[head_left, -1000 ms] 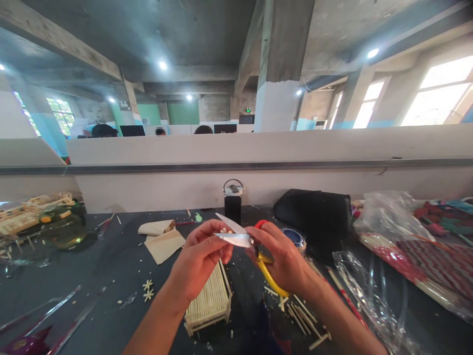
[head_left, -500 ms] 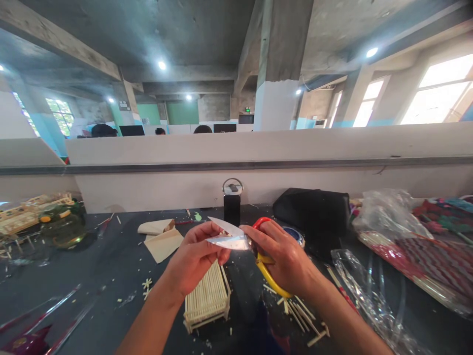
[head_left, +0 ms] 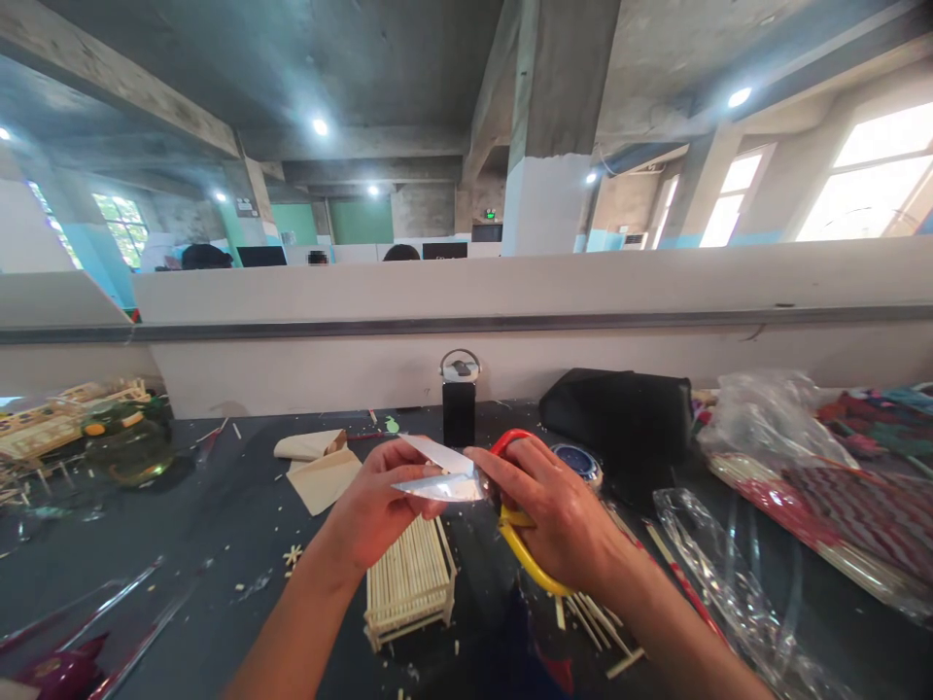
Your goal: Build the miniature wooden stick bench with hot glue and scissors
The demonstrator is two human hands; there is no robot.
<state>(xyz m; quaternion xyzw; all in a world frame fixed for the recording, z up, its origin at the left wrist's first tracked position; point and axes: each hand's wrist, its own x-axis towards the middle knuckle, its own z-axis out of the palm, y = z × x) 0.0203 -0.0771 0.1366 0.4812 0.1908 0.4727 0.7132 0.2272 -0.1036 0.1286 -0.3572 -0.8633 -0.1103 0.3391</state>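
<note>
My right hand (head_left: 558,506) is closed on the red and yellow handles of scissors (head_left: 444,486), whose blades are apart and point left. Behind the blades, my left hand (head_left: 368,510) is closed in a pinch; what it holds is hidden by the blades and fingers. Below my left hand, a small rack-like piece made of light sticks (head_left: 409,583) stands on the dark table. Loose cut sticks (head_left: 594,622) lie beneath my right forearm.
A folded tan paper (head_left: 321,476) lies left of my left hand. A black and white device (head_left: 459,403) stands near the partition. At right are a black bag (head_left: 619,413) and clear plastic wrapping (head_left: 721,554). A glass container (head_left: 131,447) and stick models stand at left.
The scissors and my right hand have shifted slightly left, and the blades now cover more of my left hand's fingertips. My left hand has moved a little left.
</note>
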